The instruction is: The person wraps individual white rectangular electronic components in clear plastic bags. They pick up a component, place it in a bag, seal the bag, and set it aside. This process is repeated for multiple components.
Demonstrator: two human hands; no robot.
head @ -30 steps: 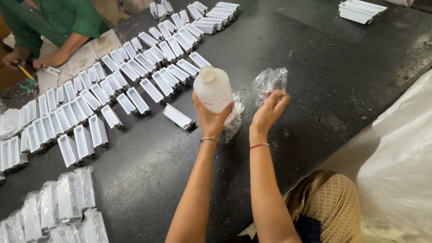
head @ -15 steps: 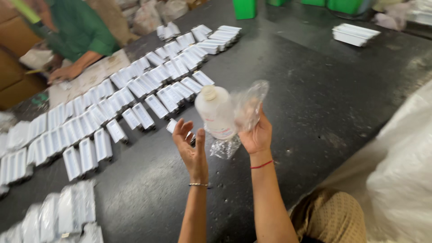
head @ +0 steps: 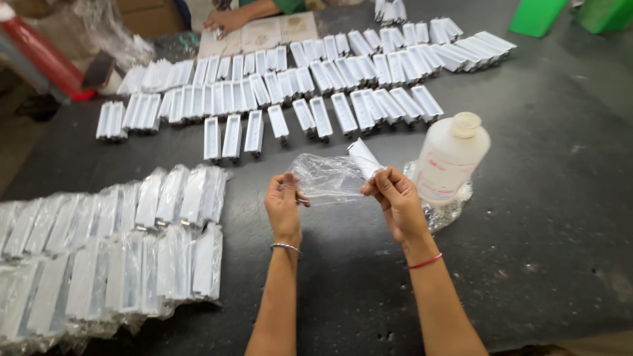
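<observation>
The left hand point(head: 283, 204) and right hand point(head: 395, 201) are pinching a clear plastic bag point(head: 330, 178) by its ends. It is probably flimsy and slippery, so gripping the edges suits it.

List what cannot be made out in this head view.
- Co-worker's hand: the body is cut off by the top edge.
- Clear plastic bag, held between left hand and right hand: whether it holds anything is unclear.
- White plastic bottle: label too small.
- Green containers: cropped by the top edge.
</observation>
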